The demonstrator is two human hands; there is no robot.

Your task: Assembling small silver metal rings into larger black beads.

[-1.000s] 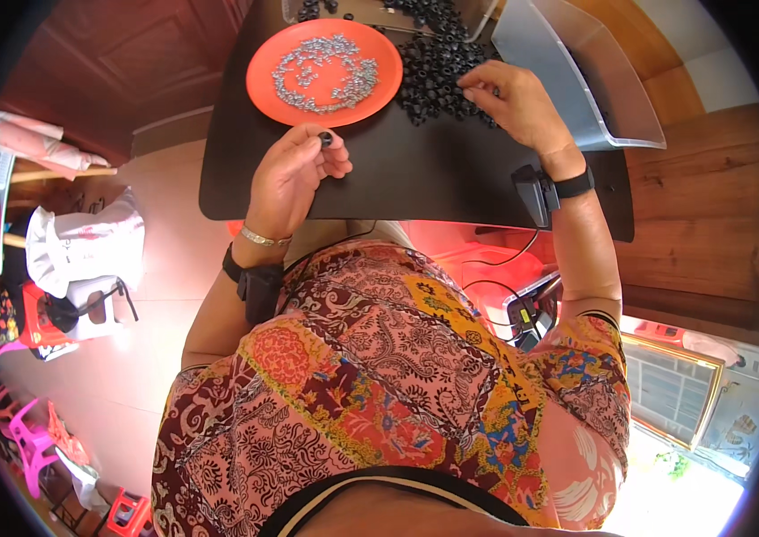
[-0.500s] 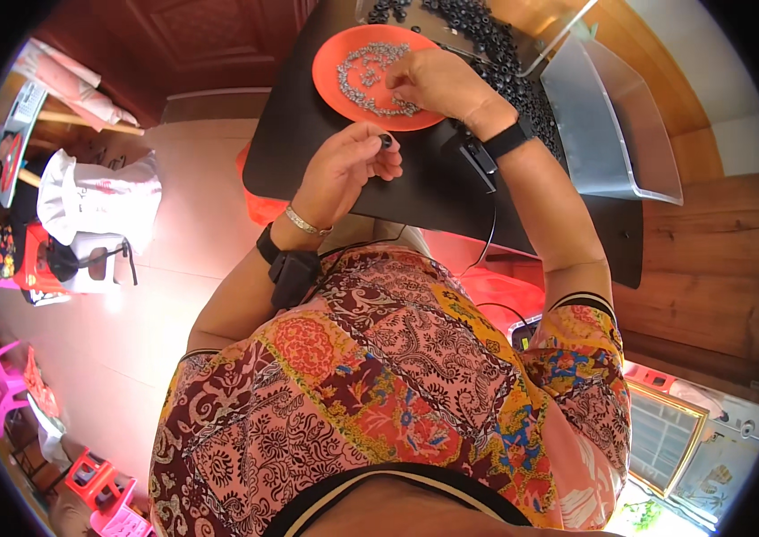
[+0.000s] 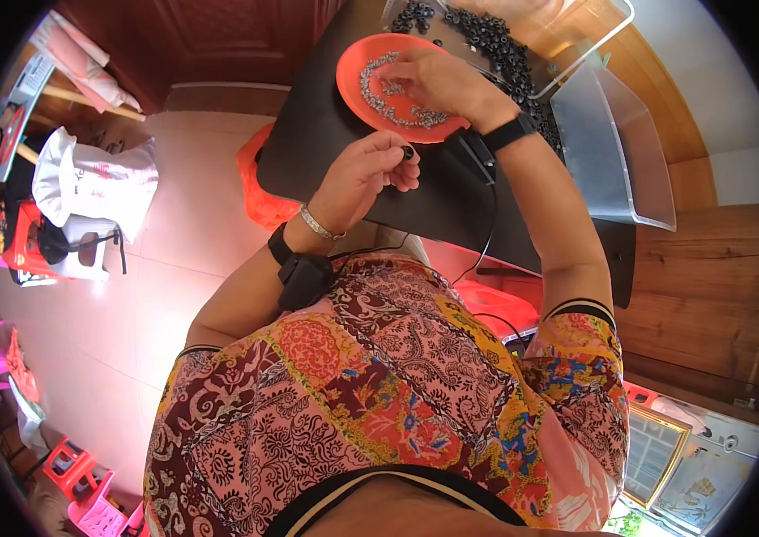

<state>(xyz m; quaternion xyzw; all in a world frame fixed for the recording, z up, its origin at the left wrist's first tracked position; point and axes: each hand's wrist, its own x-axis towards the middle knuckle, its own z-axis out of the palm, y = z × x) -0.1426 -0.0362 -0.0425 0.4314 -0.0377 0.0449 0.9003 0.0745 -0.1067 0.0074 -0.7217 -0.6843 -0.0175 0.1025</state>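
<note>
Between the thumb and fingers of my left hand (image 3: 366, 174) sits a small black round piece (image 3: 407, 153) with a hole or recess in it. That hand is held just in front of the orange plate (image 3: 348, 88), near the table's edge. Small silver metal pieces (image 3: 430, 117) lie on the plate, many of them in a ring. My right hand (image 3: 451, 85) reaches over the plate from the right, its fingertips bent down among the metal pieces. Those fingers look drawn together; whatever may be between them is too small to make out.
Black round pieces (image 3: 496, 45) are heaped along the far right of the dark table (image 3: 303, 148). A clear plastic bin (image 3: 608, 134) stands at the table's right. A black cable (image 3: 492, 224) hangs from my right wrist device. A red bag (image 3: 263, 192) is beside the table's left edge.
My right hand's fingertips have shifted across the plate toward its far left part. The left hand keeps holding the black piece. The whole view has shifted slightly.
</note>
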